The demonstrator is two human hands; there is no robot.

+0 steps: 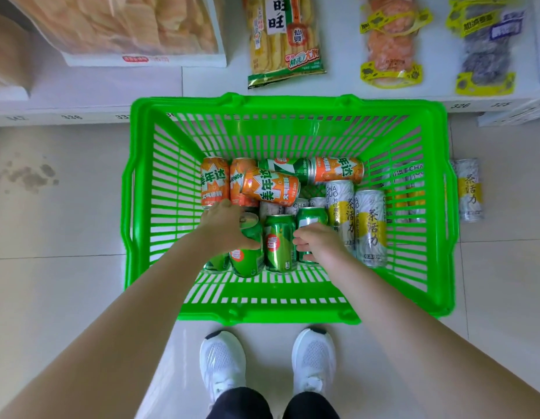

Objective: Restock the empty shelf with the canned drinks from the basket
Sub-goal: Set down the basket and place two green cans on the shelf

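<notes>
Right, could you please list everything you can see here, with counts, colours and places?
basket: one, green, on the floor in front of the shelf.
orange cans: four, far left and back of the basket.
green cans: at least five, mostly on the near side of the basket.
tea cans: white and yellow, two in plain view on the basket's right, more buried; count unclear.
floor cans: white and yellow, one in plain view right of the basket, more behind its slats.
snack packs: four, mixed colours, on the white shelf.
shoes: two, white, near the basket.
left hand: grips a green can.
right hand: curled on another green can.
</notes>
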